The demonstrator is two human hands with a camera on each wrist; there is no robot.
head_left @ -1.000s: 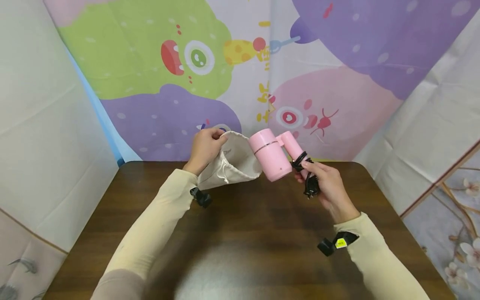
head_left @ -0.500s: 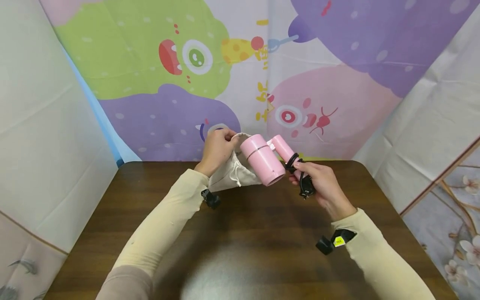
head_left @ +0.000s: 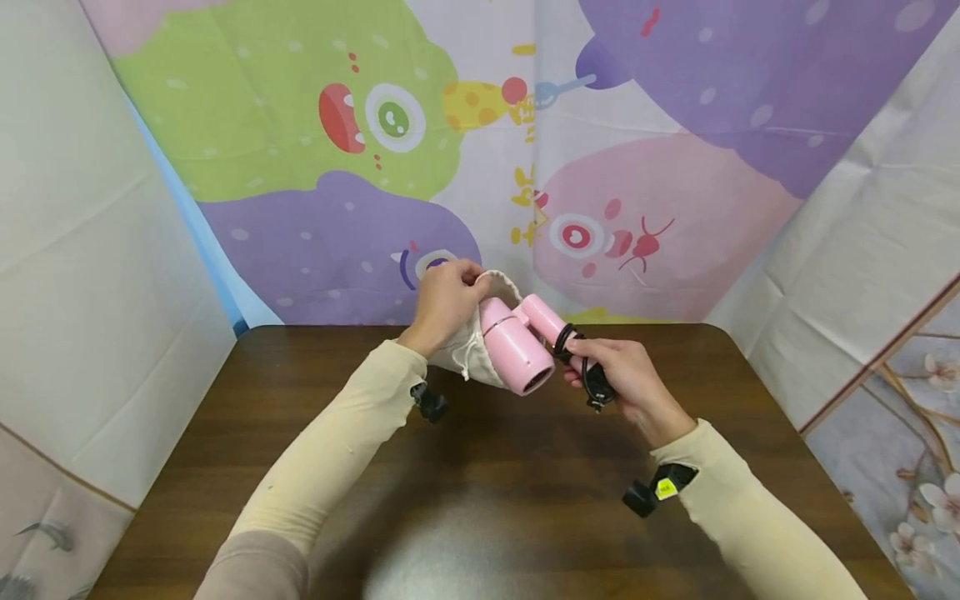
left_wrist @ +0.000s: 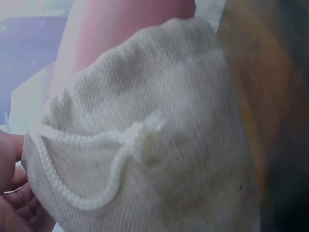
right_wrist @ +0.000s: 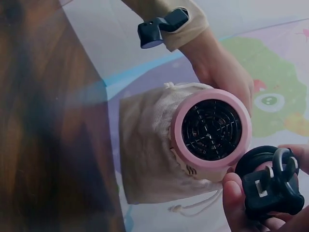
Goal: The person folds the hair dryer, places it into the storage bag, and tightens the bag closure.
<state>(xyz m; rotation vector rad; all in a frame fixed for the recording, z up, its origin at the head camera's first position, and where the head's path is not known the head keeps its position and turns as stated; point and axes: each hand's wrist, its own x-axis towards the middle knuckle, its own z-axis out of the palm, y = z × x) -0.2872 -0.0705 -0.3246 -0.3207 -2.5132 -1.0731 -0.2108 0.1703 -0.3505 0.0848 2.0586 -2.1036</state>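
A pink hair dryer (head_left: 517, 354) is held up by its handle in my right hand (head_left: 626, 375), its barrel partly inside the mouth of a cream drawstring bag (head_left: 459, 354). Black cord (head_left: 566, 340) is wound round the handle, and its plug (right_wrist: 270, 186) shows near my fingers in the right wrist view. With finger and thumb my left hand (head_left: 442, 300) pinches the bag's rim on the left side. The grille (right_wrist: 211, 129) at the dryer's end faces out of the bag. A white drawstring (left_wrist: 87, 140) hangs in a loop on the cloth in the left wrist view.
Both hands work above the far part of a dark wooden table (head_left: 465, 500). Behind it hangs a cartoon-print backdrop (head_left: 330, 267), with pale cloth panels (head_left: 90, 250) on either side. Black wrist cameras (head_left: 429, 402) are strapped over the sleeves.
The hair dryer has moved left and down, its barrel going from beside the bag's mouth to partly inside it. My left hand has brought the bag to the right.
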